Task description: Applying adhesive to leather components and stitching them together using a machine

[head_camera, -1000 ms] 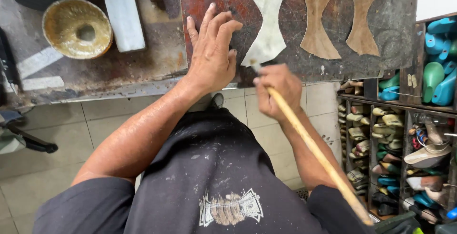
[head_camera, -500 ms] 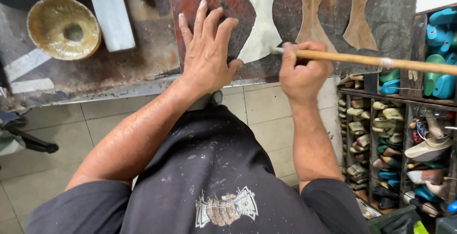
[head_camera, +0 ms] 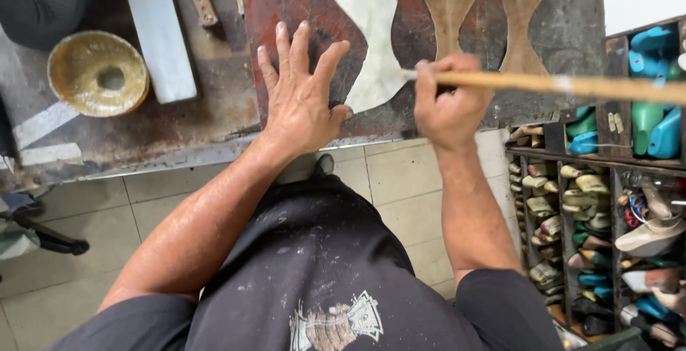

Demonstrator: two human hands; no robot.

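Note:
My left hand lies flat with fingers spread on the dark, red-stained workboard, beside a pale hourglass-shaped cut piece. My right hand grips a long wooden-handled brush that runs off to the right; its tip touches the lower right edge of the pale piece. Two tan pieces of the same shape lie farther right on the board, just above my right hand.
A round yellowish bowl and a white flat bar sit at the left of the bench. A rack of shoe lasts stands at the right. Tiled floor lies below the bench edge.
My right hand rose from below the bench edge to the board and swung the brush handle from pointing down-right to level, with its tip at the pale piece. My left hand stays flat.

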